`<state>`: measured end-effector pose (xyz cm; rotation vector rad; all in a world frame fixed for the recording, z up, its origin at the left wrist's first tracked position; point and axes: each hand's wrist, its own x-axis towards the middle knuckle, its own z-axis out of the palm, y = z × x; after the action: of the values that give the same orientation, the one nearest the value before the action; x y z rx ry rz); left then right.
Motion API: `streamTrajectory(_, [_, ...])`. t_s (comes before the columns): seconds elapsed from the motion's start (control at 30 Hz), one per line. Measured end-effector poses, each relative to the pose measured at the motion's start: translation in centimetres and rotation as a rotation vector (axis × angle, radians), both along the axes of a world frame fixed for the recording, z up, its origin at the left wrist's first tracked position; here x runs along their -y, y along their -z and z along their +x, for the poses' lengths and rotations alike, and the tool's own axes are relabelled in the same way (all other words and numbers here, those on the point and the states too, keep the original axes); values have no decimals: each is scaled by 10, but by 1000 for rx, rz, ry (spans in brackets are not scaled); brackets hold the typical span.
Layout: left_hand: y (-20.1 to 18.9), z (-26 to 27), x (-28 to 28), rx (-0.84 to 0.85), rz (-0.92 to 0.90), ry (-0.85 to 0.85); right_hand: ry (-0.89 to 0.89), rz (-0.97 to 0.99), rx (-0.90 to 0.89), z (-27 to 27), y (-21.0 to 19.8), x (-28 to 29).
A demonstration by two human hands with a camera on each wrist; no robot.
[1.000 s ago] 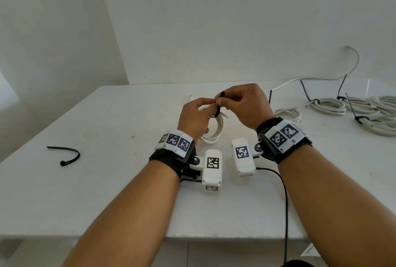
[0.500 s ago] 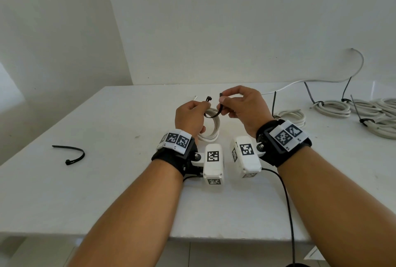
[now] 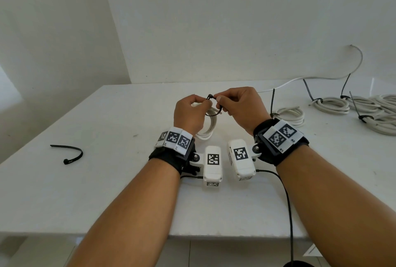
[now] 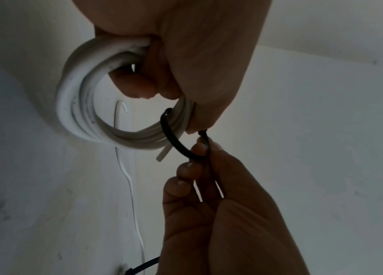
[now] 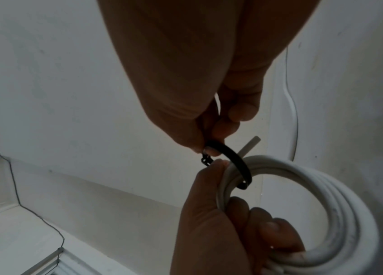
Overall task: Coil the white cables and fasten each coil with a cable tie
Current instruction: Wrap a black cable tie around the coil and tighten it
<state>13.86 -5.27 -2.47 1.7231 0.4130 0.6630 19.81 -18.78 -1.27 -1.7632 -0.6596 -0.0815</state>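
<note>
My left hand point(image 3: 190, 112) grips a white cable coil point(image 3: 209, 128) held upright above the white table point(image 3: 107, 191). In the left wrist view its fingers curl round the coil point(image 4: 80, 111), thumb and fingertip pinching the head end of a black cable tie point(image 4: 174, 141). The tie loops round the coil strands. My right hand point(image 3: 240, 106) pinches the tie's other end point(image 5: 228, 154) just beside the head point(image 5: 205, 161). A short free cable end point(image 5: 249, 147) sticks out behind the tie. Both hands meet at the tie point(image 3: 211, 106).
A spare black cable tie point(image 3: 68, 153) lies at the table's left. At the right lie tied white coils: one near my right wrist point(image 3: 291, 115), another further back point(image 3: 331, 106), a larger bundle point(image 3: 383, 116) at the edge. A loose white cable point(image 3: 310, 78) runs along the wall.
The hands have closed together: the tie's two ends, held apart half a second ago, now meet above the coil. The coil stays in my left hand.
</note>
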Motion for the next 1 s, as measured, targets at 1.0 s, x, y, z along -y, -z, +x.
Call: streamTrajectory(1.0, [-1,-1,-5,121,458,78,-271,329,-708,7,-10,13])
